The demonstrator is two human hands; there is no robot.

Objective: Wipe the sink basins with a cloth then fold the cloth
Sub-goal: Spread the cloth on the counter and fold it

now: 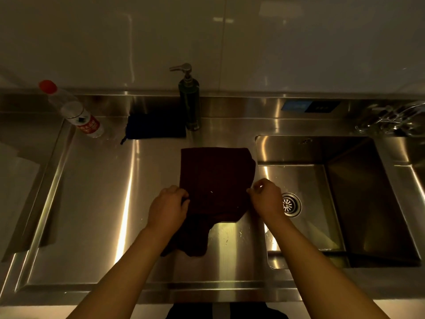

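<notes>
The dark red cloth [216, 178] lies on the steel counter [96, 203], just left of the sink basin [322, 203]. Its far part is spread flat. Its near part is bunched up and hangs toward the person. The cloth's long way runs from the person toward the back wall.

The left hand [167, 208] pinches the cloth's left edge. The right hand [266, 196] pinches the cloth's right edge, with its fingers curled in tight. Both hands sit at the same spot along the cloth, one on each side, so neither is nearer. The flat part lies away from both hands, toward the wall. The next fold likely means bringing the held part up over that flat part, or pulling the bunched end straight first.

There is one red cloth, two hands, and one basin with one drain [290, 204].

Behind the cloth stands one soap pump [189, 104]. Left of the pump lies one dark cloth [156, 127]. Further left lies one clear bottle [73, 110] with a red cap. Behind the basin sits one tap [391, 118].
</notes>
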